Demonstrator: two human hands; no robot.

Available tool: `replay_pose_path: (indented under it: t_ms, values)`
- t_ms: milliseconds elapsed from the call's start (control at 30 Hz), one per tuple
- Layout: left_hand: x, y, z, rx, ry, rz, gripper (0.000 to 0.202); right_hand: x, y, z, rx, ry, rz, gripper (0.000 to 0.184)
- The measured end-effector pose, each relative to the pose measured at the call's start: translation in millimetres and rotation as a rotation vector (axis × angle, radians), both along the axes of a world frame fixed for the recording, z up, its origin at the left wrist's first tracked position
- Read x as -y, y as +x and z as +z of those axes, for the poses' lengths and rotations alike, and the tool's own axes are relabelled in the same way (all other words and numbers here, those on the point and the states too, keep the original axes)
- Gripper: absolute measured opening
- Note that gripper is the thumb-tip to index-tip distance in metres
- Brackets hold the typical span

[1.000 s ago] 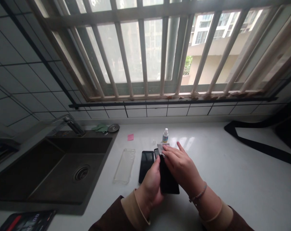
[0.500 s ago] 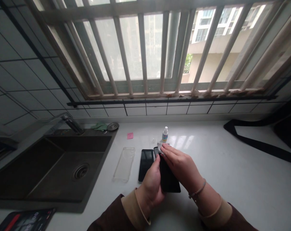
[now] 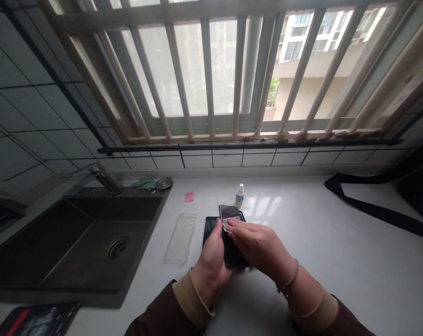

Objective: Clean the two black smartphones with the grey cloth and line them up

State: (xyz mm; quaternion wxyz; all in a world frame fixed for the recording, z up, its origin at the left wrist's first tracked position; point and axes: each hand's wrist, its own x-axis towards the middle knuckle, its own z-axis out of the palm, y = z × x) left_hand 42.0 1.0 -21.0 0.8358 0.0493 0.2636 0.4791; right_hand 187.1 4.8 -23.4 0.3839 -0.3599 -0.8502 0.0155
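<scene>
Looking over at the white counter, what did the left hand have?

—A black smartphone, tilted in the hand just above the counter. The fingers were curled closely around its left edge, and the wrist sat low, toward the near side.

—And the right hand?

—It reached across from the right, palm down, with the wrist bent slightly. Its fingers were straight and close together, lying over the far end of the phone and pressing a small white wipe against it. I couldn't tell how much of the wipe they covered.

—What lay beneath them?

—A second black phone lay flat on the counter, partly hidden by the left hand. A clear phone case lay just to its left.

—Anything farther off?

—Toward the far side stood a small dropper bottle, to the right of a pink sticky note. A dark sink was set into the counter on the left.
</scene>
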Motion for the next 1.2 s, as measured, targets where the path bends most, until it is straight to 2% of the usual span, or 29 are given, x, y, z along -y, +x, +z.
replay_pose_path:
  t_ms: [133,267,433,500,567,667,767,867,1000,1100,1200]
  values:
    - [-11.3,-8.6,4.5,-0.044,-0.034,-0.042,0.067,5.8,-0.4,7.6,-0.025,-0.047,0.104,0.017]
    - [-16.1,-12.9,9.0,-0.064,-0.016,-0.010,0.071,12.0,0.2,13.0,-0.067,-0.124,0.116,0.015]
    - [-14.8,-13.4,8.2,-0.163,0.042,-0.027,0.073,16.6,4.3,17.2,-0.256,-0.379,0.092,0.016]
    - [-13.5,-13.1,8.0,-0.224,0.048,-0.012,0.070,14.0,7.5,18.2,-0.405,-0.467,0.004,0.024]
    - [-11.9,-13.5,8.1,-0.295,0.051,-0.001,0.065,8.8,12.1,18.8,-0.544,-0.471,-0.167,0.032]
    - [-8.5,-14.9,7.6,-0.307,0.090,-0.107,0.064,-0.1,20.9,18.5,-0.635,-0.370,-0.424,0.037]
    - [-3.1,-14.5,5.0,-0.278,0.115,-0.253,0.065,-6.0,27.6,16.1,-0.554,-0.206,-0.524,0.030]
    - [2.6,-10.3,1.7,-0.274,0.138,-0.275,0.061,-9.2,28.1,10.1,-0.357,-0.101,-0.401,0.027]
    - [2.3,-4.7,-0.4,-0.323,0.065,-0.112,0.052,-11.2,22.3,1.0,-0.149,-0.129,-0.173,0.029]
    - [-4.7,-5.2,0.7,-0.309,-0.026,0.014,0.049,-9.0,17.9,-0.2,-0.121,-0.169,-0.013,0.029]
    - [-11.7,-9.2,3.8,-0.235,-0.040,0.040,0.057,-4.5,16.5,5.1,-0.162,-0.234,0.118,0.025]
